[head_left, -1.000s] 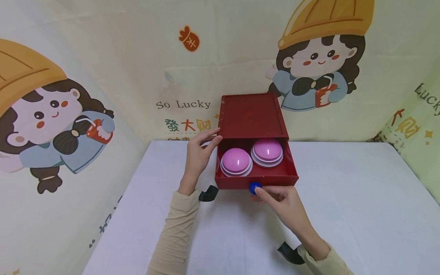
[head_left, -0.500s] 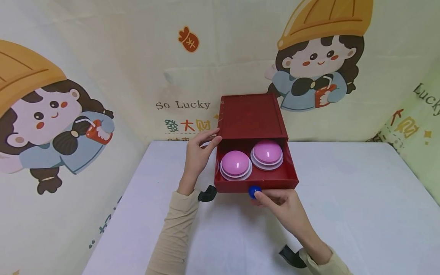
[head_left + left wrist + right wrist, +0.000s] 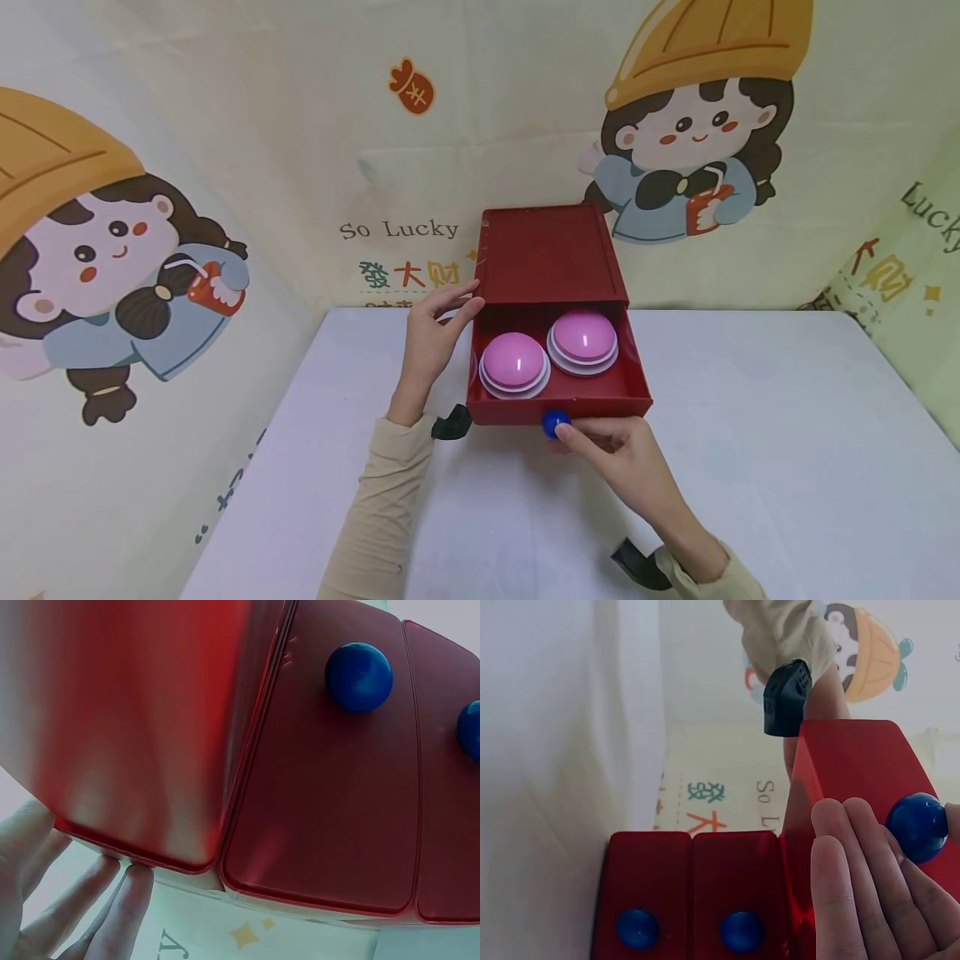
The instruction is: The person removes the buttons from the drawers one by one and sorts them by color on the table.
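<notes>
A red drawer cabinet stands at the back of the white table, its top drawer pulled out toward me. Inside the drawer sit two pink domes on white round bases, one dome at front left, the other dome behind it to the right. My right hand pinches the blue knob on the drawer front between thumb and fingers. At the cabinet's left side, my left hand rests its extended fingers against it; fingertips touch the edge in the left wrist view.
Two lower drawers are shut, each with its own blue knob, as the wrist views show. A printed cloth with cartoon figures hangs right behind the cabinet. Dark wrist devices sit on both arms. White table extends to either side.
The top drawer has slid a little further out toward me, carrying the pink domes. My right hand moved with the knob; my left hand has stayed at the cabinet's side.
</notes>
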Demonstrator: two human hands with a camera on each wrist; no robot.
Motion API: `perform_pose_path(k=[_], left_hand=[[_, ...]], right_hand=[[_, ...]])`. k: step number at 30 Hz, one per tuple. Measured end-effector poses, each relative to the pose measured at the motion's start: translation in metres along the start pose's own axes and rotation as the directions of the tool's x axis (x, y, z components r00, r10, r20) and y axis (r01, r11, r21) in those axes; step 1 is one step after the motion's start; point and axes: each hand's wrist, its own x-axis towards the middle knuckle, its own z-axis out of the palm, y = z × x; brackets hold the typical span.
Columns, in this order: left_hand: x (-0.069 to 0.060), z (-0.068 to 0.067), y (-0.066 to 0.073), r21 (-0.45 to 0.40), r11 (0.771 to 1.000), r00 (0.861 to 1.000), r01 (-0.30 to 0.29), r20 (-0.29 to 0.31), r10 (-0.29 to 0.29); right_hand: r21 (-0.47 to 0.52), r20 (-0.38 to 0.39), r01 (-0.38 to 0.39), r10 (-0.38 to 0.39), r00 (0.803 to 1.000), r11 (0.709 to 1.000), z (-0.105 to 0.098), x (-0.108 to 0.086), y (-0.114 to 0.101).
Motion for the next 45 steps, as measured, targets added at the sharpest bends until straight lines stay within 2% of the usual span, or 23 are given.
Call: perform_pose_path(k=[5, 10, 17, 27, 33, 36, 43, 45], left_hand=[[-0.007, -0.001, 0.02, 0.0, 1.0, 1.0, -0.001, 0.004, 0.001], [-0.007, -0.001, 0.022, -0.007, 1.0, 1.0, 0.002, 0.005, -0.002], [0.002, 0.0, -0.012, -0.003, 0.999, 0.999, -0.035, -0.01, 0.035], [0.001, 0.0, -0.012, -0.011, 0.999, 0.999, -0.037, -0.014, 0.037], [0.002, 0.001, -0.012, -0.015, 1.0, 1.0, -0.019, -0.014, 0.019], [0.001, 0.001, -0.008, -0.009, 1.0, 1.0, -0.006, -0.011, 0.006], [-0.007, -0.002, 0.021, 0.0, 1.0, 1.0, -0.003, 0.007, 0.003], [-0.008, -0.002, 0.023, -0.003, 1.0, 1.0, -0.004, 0.008, 0.004]], right_hand=[[0.01, 0.006, 0.012, -0.012, 1.0, 1.0, -0.001, -0.001, 0.0], [0.015, 0.007, 0.002, -0.002, 1.0, 1.0, 0.0, -0.003, -0.001], [-0.001, 0.015, -0.017, 0.017, 1.0, 1.0, 0.0, -0.005, -0.001], [0.002, 0.022, -0.007, 0.007, 1.0, 1.0, 0.0, -0.006, -0.002], [-0.012, 0.015, -0.04, 0.04, 0.999, 0.999, 0.0, -0.008, -0.002], [-0.015, 0.015, -0.051, 0.051, 0.999, 0.999, 0.0, -0.008, -0.002], [-0.008, 0.021, -0.065, 0.065, 0.998, 0.998, 0.001, -0.009, -0.006], [-0.012, 0.027, -0.06, 0.06, 0.998, 0.998, 0.001, -0.01, -0.006]])
